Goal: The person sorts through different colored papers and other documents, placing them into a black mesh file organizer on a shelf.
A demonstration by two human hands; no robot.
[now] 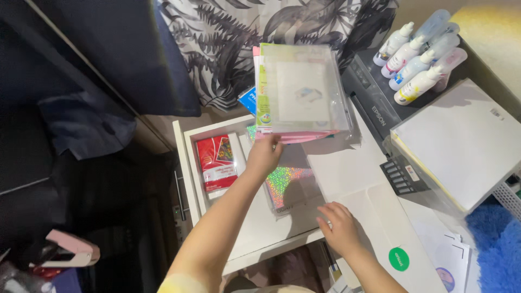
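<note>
My left hand [264,154] grips the lower edge of a stack of clear plastic packs of paper [298,89] and holds it lifted over an open white drawer [187,163]. The stack has pink and green sheets at its edges. In the drawer lie a red pack [217,160] and a glittering holographic sheet pack [287,182], partly under my left hand. My right hand [339,225] rests flat, fingers apart, on the white surface beside the holographic pack's near corner and holds nothing.
A black printer [374,92] stands at the right with several ink bottles [418,59] on it. A wrapped ream of white paper [461,141] lies beside it. Leaf-print fabric [244,32] hangs behind. A pink stapler [70,249] sits at the lower left, and blue fluff [499,244] at the lower right.
</note>
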